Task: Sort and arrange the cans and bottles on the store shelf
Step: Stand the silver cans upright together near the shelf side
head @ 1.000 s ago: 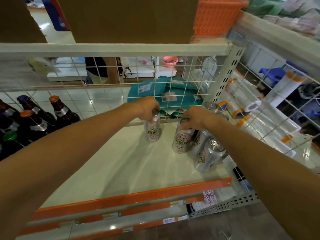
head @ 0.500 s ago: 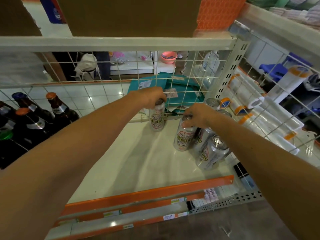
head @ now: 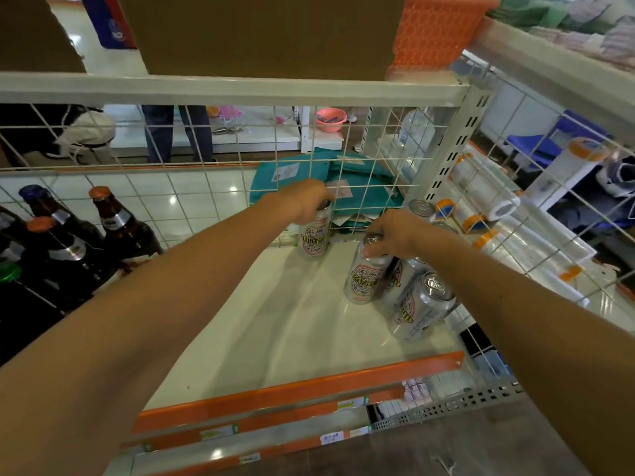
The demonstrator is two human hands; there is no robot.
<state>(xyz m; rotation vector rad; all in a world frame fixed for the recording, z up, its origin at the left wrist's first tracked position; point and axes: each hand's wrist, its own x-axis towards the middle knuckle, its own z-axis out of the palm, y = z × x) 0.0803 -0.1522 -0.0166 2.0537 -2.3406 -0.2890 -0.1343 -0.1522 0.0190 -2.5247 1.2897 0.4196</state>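
- Head view is showing two bare arms reaching in over a white shelf (head: 292, 331) with an orange strip (head: 309, 386) running along its front edge
- The left hand (head: 302, 204) is gripping the back can (head: 314, 238) from above, its fingers curling over the top rim; this silver can is standing upright at the rear of the shelf, just beside the wire mesh (head: 206, 187)
- The right hand (head: 395, 235) is gripping the second can (head: 366, 281) by its top, fingers curling round the rim; this can is sitting on the shelf nearer the middle, to the right of the back can and apart from it
- A cluster of cans (head: 421, 309) is standing along the right side of the shelf, just beside the second can, with one more can top showing behind the right wrist
- Brown bottles (head: 120, 228) with orange, blue and green caps are standing in a group at the left, well apart from the cans
- Film rolls (head: 481, 190) are lying beyond the mesh on the right
- Teal packages (head: 360, 180) are lying behind the rear mesh
- A cardboard box (head: 261, 32) and an orange basket (head: 436, 29) are sitting on the level above
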